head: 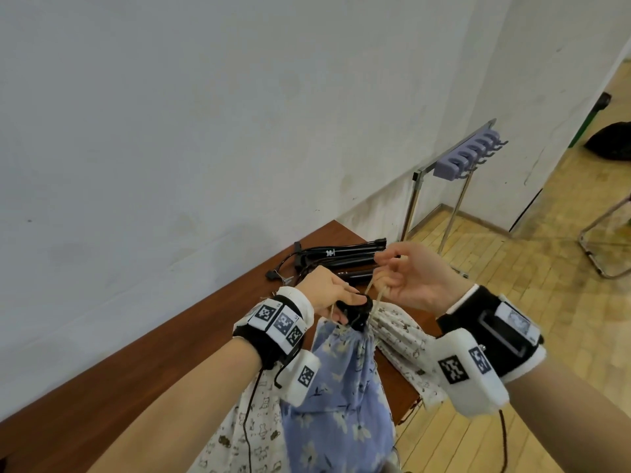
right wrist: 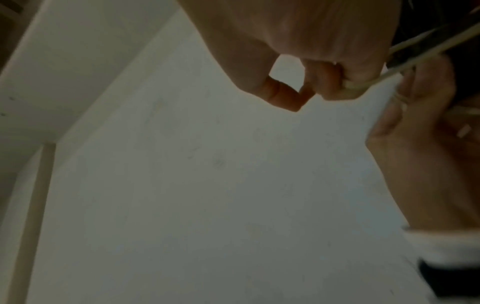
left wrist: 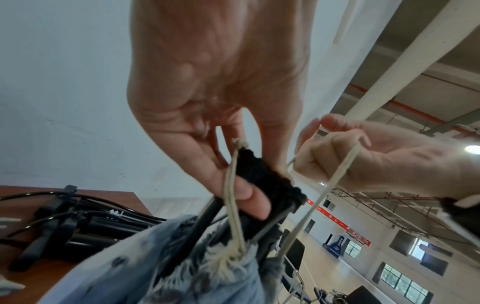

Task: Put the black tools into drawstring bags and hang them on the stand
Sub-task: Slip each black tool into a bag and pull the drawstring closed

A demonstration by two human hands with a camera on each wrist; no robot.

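A blue flowered drawstring bag (head: 345,377) hangs over the table's front edge, its mouth gathered. A black tool (head: 356,310) sticks out of that mouth. My left hand (head: 327,295) grips the tool's top, seen close in the left wrist view as the black tool (left wrist: 262,181) with the bag (left wrist: 166,267) below. My right hand (head: 413,274) pinches the beige drawstring (head: 374,291) and holds it taut above the bag; the drawstring (left wrist: 335,183) runs up into its curled fingers. The right wrist view shows my right hand (right wrist: 311,90) curled round the drawstring (right wrist: 405,70). More black tools (head: 338,259) lie on the table behind.
White printed bags (head: 406,343) lie on the brown table (head: 143,353) by the wall. A metal stand (head: 454,186) with a row of purple hooks (head: 467,155) stands on the wooden floor beyond the table's far end. A dark bag (head: 611,141) lies at far right.
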